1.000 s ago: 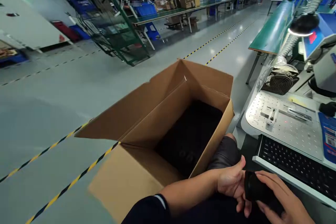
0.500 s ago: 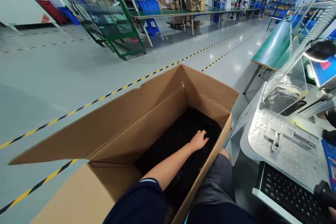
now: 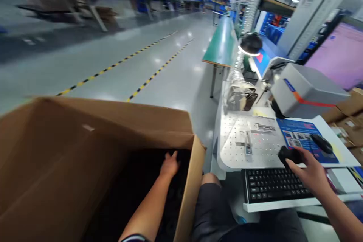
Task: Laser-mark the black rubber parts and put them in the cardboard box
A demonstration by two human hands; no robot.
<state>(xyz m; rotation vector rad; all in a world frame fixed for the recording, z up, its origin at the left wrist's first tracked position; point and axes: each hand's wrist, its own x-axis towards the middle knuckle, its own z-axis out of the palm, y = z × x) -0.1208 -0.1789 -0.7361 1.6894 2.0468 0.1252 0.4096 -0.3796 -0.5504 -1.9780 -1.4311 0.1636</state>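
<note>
My left hand [image 3: 170, 165] reaches down into a large open cardboard box [image 3: 195, 170], over dark contents [image 3: 136, 181] that are too dim to make out. Its fingers are partly spread and blurred, and whether they grip anything is hidden. On the right, my right hand [image 3: 309, 170] holds a small black object [image 3: 289, 155] between thumb and fingers, above the back edge of a black keyboard [image 3: 275, 184]. Left of that object, a perforated metal plate [image 3: 232, 132] carries a small metal fixture [image 3: 248, 145].
A black mouse [image 3: 321, 143] rests on a blue mat [image 3: 297, 128]. Behind stand a grey-white machine head [image 3: 306, 90], a round lamp [image 3: 251, 43] and a ribbed duct [image 3: 251, 7]. A long green table [image 3: 222, 41] lies farther off.
The view has swung to the right, bringing my right hand and the black object fully into sight. My left hand is still inside the box.
</note>
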